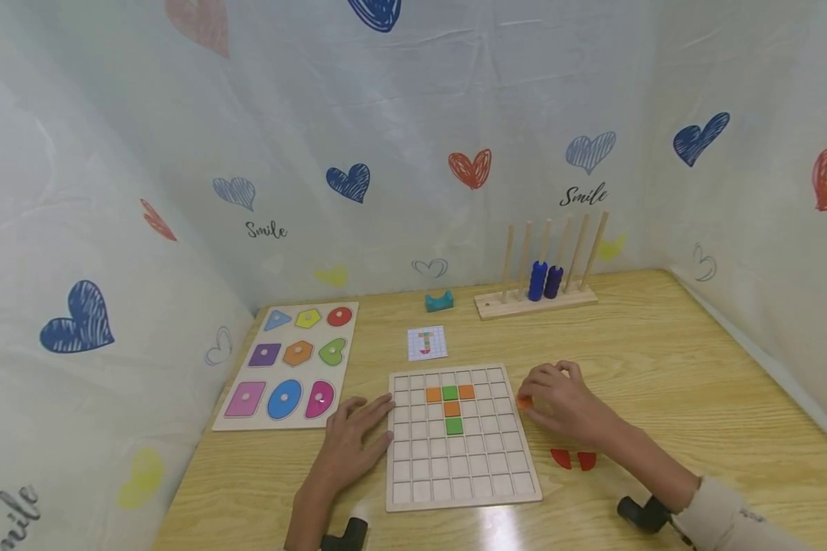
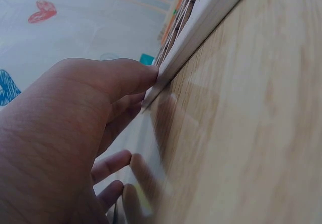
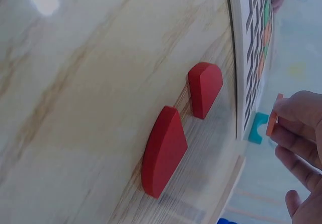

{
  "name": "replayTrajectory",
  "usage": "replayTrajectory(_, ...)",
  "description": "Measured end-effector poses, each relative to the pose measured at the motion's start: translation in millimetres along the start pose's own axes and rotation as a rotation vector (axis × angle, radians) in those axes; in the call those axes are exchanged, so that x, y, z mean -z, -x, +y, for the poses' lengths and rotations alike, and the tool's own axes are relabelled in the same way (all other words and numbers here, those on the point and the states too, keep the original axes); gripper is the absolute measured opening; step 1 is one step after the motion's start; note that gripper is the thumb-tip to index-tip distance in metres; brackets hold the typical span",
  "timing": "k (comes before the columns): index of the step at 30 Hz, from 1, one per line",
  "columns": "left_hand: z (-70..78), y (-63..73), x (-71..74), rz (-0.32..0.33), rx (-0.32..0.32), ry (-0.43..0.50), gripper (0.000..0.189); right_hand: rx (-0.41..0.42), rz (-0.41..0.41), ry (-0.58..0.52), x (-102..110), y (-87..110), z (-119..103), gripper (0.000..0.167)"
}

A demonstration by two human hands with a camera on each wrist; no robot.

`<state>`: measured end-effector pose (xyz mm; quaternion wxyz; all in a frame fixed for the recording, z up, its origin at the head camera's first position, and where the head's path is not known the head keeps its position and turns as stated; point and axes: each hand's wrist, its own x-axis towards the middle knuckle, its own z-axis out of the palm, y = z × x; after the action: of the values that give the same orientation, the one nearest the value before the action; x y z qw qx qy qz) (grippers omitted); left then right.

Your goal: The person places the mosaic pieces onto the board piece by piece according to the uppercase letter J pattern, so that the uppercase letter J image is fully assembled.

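Foreground: cream fabric sleeve (image 1: 730,514) | right hand (image 1: 561,399) pinches flat orange tile (image 1: 524,402) just beside pale wooden grid board (image 1: 459,467) | left hand (image 1: 353,442) unclenched, touching board's edge | I judge the step tile-laying; next calls for seating it squarely.

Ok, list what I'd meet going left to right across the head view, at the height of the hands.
Board of coloured shapes → left hand → grid board → orange tile → right hand pinching that tile.
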<state>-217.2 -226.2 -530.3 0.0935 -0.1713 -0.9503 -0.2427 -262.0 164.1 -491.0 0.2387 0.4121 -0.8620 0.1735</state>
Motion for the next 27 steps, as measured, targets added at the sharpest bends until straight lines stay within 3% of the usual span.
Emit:
replayTrajectory(9,-1.5,-0.8,1.0,-0.047,0.04,0.013,0.051,-0.012,-0.03,-0.008,-2.4,-4.1,-11.7,0.024)
replayTrajectory(27,-1.1,-1.1,2.2,-0.054,0.04,0.018,0.051,0.025,-0.095,-0.004,-10.7,-15.2,-30.1,0.022)
